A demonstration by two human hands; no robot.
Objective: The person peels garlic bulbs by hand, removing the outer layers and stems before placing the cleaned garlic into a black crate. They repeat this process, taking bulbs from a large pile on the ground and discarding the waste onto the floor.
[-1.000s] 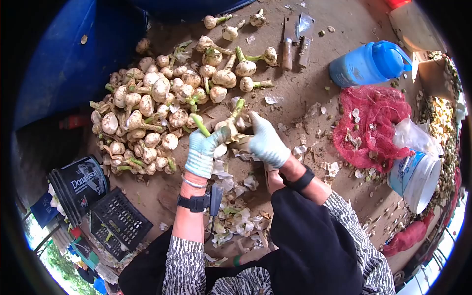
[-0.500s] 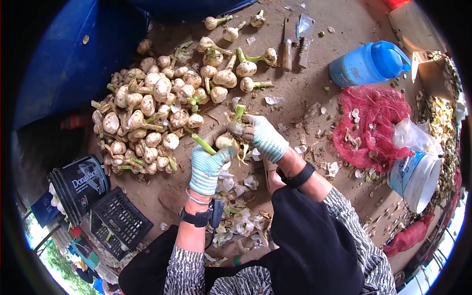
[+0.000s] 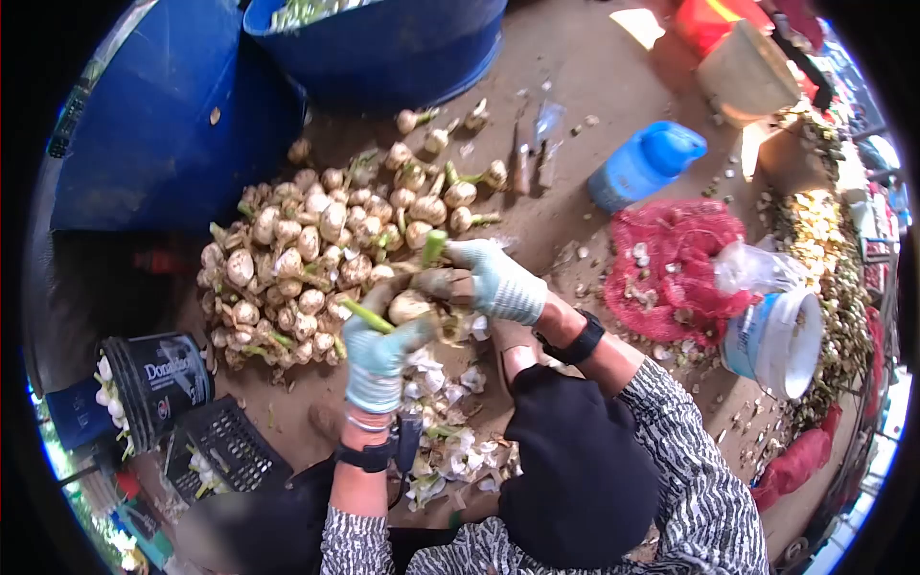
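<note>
My left hand [image 3: 376, 359], in a striped white and teal glove, is closed around a garlic bulb [image 3: 409, 307] with a green stem [image 3: 367, 316] poking out past the thumb. Facing it, my right hand [image 3: 494, 280] wears a matching glove with dirty fingertips. Its fingers are pinched on a garlic stalk [image 3: 434, 247] and loose dry skin beside the bulb. Just beyond both hands lies a big heap of garlic bulbs [image 3: 309, 240] with cut stems. White peeled skins [image 3: 436, 383] litter the ground below my hands.
Two cleavers [image 3: 533, 163] lie past the heap, near a blue water jug [image 3: 640, 168]. At right are a red mesh bag [image 3: 671, 268] and a white bucket [image 3: 793, 345]. Blue tubs [image 3: 383, 57] stand behind; a black bucket [image 3: 168, 379] and a black crate [image 3: 251, 441] sit at left.
The view has tilted up and shifted, so more of the blue tub and far containers shows. Both hands stay close together around the garlic, with little change in grip.
</note>
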